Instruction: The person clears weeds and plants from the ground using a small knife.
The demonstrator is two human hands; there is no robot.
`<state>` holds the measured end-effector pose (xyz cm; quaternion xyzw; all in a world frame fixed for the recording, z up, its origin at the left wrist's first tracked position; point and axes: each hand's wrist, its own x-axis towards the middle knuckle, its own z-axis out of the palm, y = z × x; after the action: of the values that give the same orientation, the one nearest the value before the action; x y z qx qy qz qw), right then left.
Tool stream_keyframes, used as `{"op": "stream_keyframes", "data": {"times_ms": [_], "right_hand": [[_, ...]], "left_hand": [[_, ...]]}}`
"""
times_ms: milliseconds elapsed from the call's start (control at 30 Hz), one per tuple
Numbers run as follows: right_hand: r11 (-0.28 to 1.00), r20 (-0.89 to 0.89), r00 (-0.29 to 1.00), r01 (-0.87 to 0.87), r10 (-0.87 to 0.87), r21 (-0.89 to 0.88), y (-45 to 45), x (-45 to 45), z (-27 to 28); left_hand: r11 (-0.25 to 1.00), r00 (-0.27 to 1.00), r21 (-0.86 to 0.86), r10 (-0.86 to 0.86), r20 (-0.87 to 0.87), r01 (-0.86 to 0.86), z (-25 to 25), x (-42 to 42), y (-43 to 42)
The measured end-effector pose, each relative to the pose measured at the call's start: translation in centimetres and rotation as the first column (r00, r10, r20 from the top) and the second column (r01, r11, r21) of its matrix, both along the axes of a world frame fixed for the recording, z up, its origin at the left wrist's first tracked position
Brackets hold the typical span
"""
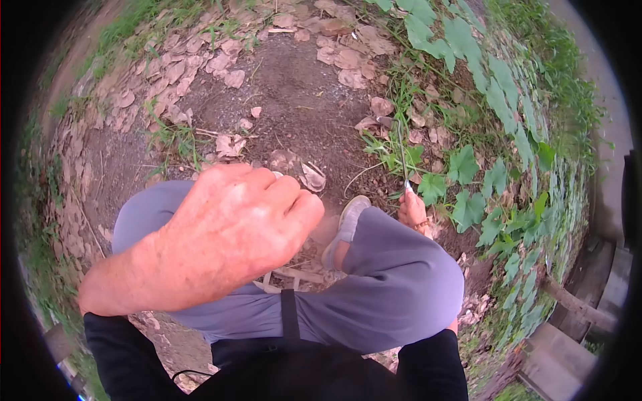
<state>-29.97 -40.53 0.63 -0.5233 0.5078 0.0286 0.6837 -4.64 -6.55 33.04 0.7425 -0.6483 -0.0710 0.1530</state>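
My left hand (244, 210) is raised close to the camera, its back towards me and its fingers curled into a fist. Whether anything is inside it is hidden; a small pale spot shows at its upper edge. Low on the right, beyond my knee, my right hand (412, 208) is closed round the near end of a hand tool (402, 152) with a thin metal shaft and a short tip bent to the left. That tip rests among green grass (401, 100) and dry leaves. Green lobed leaves (463, 165) of a creeping plant grow just right of the tool.
Bare dark soil (287, 87) lies ahead of my feet. Dry brown leaves (167, 83) cover the ground to the left. My bent knees and a shoe (351, 217) are below. At the right edge stand concrete blocks (558, 354) and a wooden stick (578, 304).
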Motion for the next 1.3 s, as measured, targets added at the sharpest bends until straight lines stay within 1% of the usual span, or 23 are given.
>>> {"op": "stream_keyframes", "data": {"times_ms": [33,100,133,200,233,267,300,333,433,500,533,600,633,667,733,767,833,867,967,1067,1133,1267,1300], "right_hand": [[1.0,-0.002,1.0,0.001,-0.001,-0.001,-0.2,-0.6,-0.3],[0.995,-0.037,0.999,-0.03,0.027,-0.093,-1.2,-1.7,-1.3],[0.995,-0.037,0.999,-0.031,0.027,-0.094,-1.1,-1.6,-0.7],[0.986,-0.084,0.996,-0.027,0.013,-0.163,-1.2,-1.5,0.6],[0.986,-0.085,0.996,-0.03,0.016,-0.163,-1.6,-1.4,-0.5],[0.929,-0.041,0.994,-0.105,0.096,-0.354,-2.2,-1.3,-2.7],[0.83,-0.014,0.984,-0.159,0.18,-0.534,-2.8,-1.1,-3.9],[0.831,-0.012,0.985,-0.153,0.173,-0.534,-2.8,-0.2,-3.7],[0.771,-0.017,0.972,-0.197,0.235,-0.606,-2.3,3.4,-3.4],[0.642,-0.236,0.931,-0.364,0.279,-0.675,-2.5,4.4,-4.1],[0.642,-0.234,0.931,-0.364,0.281,-0.675,-2.3,4.2,-4.3],[0.576,-0.343,0.902,-0.432,0.264,-0.694,-2.4,2.6,-5.1],[0.634,-0.369,0.892,-0.446,0.26,-0.632,-2.4,1.4,-4.8],[0.632,-0.371,0.891,-0.449,0.261,-0.632,-2.0,0.4,-3.5],[0.672,-0.419,0.867,-0.481,0.269,-0.564,-1.5,-2.3,-0.8],[0.673,-0.42,0.869,-0.477,0.263,-0.566,-1.7,-4.0,-1.0],[0.714,-0.329,0.915,-0.392,0.236,-0.58,-1.9,-5.8,-0.9],[0.717,-0.331,0.916,-0.388,0.228,-0.579,-2.0,-6.5,-1.1],[0.727,-0.33,0.928,-0.348,0.176,-0.592,-0.4,-4.3,2.5],[0.769,-0.3,0.932,-0.343,0.204,-0.54,-0.3,-2.4,2.4],[0.659,-0.268,0.919,-0.393,0.288,-0.641,-1.1,-0.8,0.2],[0.609,-0.244,0.933,-0.358,0.266,-0.708,-1.7,2.8,-2.4],[0.602,-0.289,0.924,-0.383,0.251,-0.701,-2.1,3.1,-3.2]], "left_hand": [[1.0,1.0,-0.001,0.001,0.0,-0.001,0.0,0.0,0.0],[1.0,1.0,-0.003,0.002,0.002,-0.002,0.1,0.0,0.0],[1.0,1.0,0.007,-0.008,0.009,0.008,0.2,0.0,0.0],[1.0,1.0,0.016,-0.015,0.016,0.014,0.3,0.1,0.0],[1.0,1.0,0.015,-0.011,0.004,0.011,0.3,0.1,0.0],[1.0,1.0,0.015,-0.009,-0.008,0.01,0.3,0.1,-0.1],[1.0,1.0,0.015,-0.012,-0.008,0.013,0.2,0.0,-0.1],[1.0,1.0,0.012,-0.016,-0.016,0.016,0.2,0.0,-0.3],[1.0,1.0,0.003,-0.022,-0.01,0.022,0.1,-0.2,-0.6],[1.0,1.0,-0.005,-0.016,-0.001,0.016,0.2,-0.4,-0.7],[1.0,1.0,0.006,-0.012,0.007,0.012,0.4,-0.5,-0.8],[1.0,1.0,0.019,-0.006,0.014,0.005,0.5,-0.5,-0.8],[1.0,1.0,0.02,-0.01,0.016,0.01,0.5,-0.5,-0.8],[1.0,1.0,0.02,-0.017,0.014,0.017,0.5,-0.5,-0.7],[1.0,1.0,0.021,-0.021,0.014,0.021,0.3,-0.7,-0.8],[0.999,1.0,0.024,-0.022,0.021,0.022,0.3,-0.6,-0.9],[0.999,0.999,0.031,-0.033,0.028,0.032,0.2,-0.6,-0.9],[0.998,0.998,0.038,-0.045,0.033,0.043,0.2,-0.7,-1.0],[0.998,0.999,0.042,-0.047,0.023,0.046,0.2,-0.8,-1.1],[0.999,0.999,0.036,-0.036,0.015,0.035,0.3,-0.7,-1.1],[0.998,0.999,0.041,-0.037,0.018,0.037,0.4,-0.8,-1.2],[0.999,1.0,0.03,-0.021,0.015,0.02,0.5,-1.0,-1.5],[0.999,1.0,0.03,-0.022,0.015,0.021,0.5,-1.0,-1.6]]}}
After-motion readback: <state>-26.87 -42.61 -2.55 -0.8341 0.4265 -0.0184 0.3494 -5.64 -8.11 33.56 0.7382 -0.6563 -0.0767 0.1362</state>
